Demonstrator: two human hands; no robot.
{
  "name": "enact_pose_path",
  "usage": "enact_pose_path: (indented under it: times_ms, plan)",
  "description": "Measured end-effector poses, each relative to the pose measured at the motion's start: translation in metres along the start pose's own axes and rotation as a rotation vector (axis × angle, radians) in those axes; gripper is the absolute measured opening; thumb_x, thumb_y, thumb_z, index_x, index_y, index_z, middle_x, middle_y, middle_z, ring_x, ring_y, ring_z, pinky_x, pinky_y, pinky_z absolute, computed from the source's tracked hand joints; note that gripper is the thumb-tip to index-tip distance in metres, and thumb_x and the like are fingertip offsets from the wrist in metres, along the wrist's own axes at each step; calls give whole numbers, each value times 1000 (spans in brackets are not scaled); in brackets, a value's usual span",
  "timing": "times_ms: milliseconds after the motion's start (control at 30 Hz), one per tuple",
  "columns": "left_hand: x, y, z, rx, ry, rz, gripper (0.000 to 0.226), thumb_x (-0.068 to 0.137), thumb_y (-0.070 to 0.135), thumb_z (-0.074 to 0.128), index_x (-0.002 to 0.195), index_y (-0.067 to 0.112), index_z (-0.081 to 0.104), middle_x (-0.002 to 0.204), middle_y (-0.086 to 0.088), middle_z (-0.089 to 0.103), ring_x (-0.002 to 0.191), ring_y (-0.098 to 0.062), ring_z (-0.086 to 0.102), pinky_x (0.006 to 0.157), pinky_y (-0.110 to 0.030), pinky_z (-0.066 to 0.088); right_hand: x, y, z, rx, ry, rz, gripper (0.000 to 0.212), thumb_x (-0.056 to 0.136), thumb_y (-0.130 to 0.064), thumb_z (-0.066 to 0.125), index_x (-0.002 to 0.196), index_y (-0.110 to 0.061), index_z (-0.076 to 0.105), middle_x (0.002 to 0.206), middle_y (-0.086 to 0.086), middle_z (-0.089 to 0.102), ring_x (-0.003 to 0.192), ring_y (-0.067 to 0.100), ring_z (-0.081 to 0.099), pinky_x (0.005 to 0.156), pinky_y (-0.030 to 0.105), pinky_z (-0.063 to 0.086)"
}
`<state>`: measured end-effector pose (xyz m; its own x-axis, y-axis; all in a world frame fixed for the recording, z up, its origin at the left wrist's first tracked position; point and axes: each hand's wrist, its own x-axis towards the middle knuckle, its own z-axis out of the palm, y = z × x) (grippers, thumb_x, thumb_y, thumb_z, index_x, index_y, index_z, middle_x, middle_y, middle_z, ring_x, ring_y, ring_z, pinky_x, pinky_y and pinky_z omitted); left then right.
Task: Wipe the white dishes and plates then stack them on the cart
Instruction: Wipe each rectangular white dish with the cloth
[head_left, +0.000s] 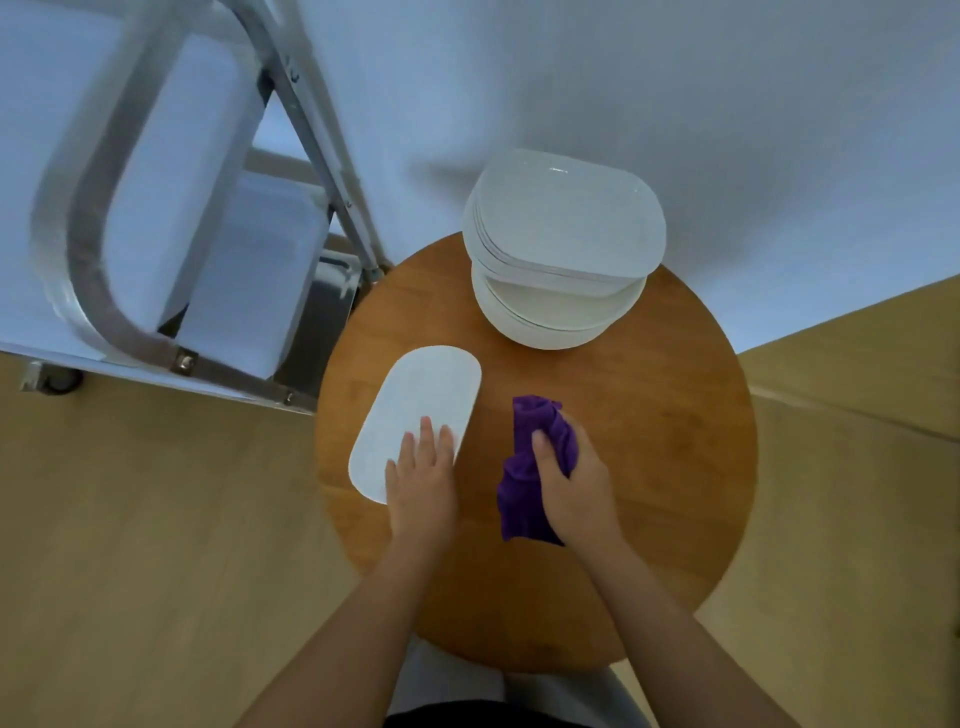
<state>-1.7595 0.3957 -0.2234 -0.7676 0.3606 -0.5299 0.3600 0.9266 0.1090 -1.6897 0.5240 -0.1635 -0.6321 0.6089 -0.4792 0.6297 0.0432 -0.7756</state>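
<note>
Left hand (422, 480) lies with straight fingers on the oval plate (415, 415); right hand (574, 480) fingers clutch the purple cloth (524, 499) on the desk (649, 441).

Hands at the round wooden table (649, 415)

Left hand (421, 486) rests flat on an oval white plate (415, 410); right hand (576, 483) grips a purple cloth (524, 499); stacked white dishes (566, 249) far.

Dim, bluish, soft, wide-angle warped edges

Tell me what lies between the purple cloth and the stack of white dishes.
Nothing: in the head view only bare wooden table separates the purple cloth, gripped by the right hand, from the stack of white dishes.
</note>
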Motion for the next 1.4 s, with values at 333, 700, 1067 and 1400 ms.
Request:
enact_pose_path:
  times_ms: [333,700,1067,1400]
  plan:
    - [16,11,28,-52,-145,5,64,102,41,26,151,16,-6,159,-9,-12,145,-31,-10,117,-46,7,19,12,11,-31,7,-21,24,94,-36,52,118,-35,50,105,-14,61,97,5,58,82,24,47]
    - [69,50,-153,-963,366,-104,33,94,50,41,86,22,56,76,8,58,72,-7,56,59,-17,37,20,-26,-9,101,38,-84,25,94,-34,54,112,-47,44,102,-24,59,92,-1,60,73,16,48]
    - [131,77,-189,-415,276,14,35,95,38,46,77,9,54,64,0,50,65,-18,53,50,-23,33,25,-58,-47,178,84,-142,25,93,-31,55,114,-42,47,94,-23,62,85,-7,60,62,7,47]
    - [114,88,-209,-1333,193,-111,14,83,6,55,72,9,48,74,-5,57,70,-18,61,54,-24,55,25,-63,-63,285,116,-147,20,93,-30,54,108,-41,48,98,-19,60,86,-11,59,60,7,47]
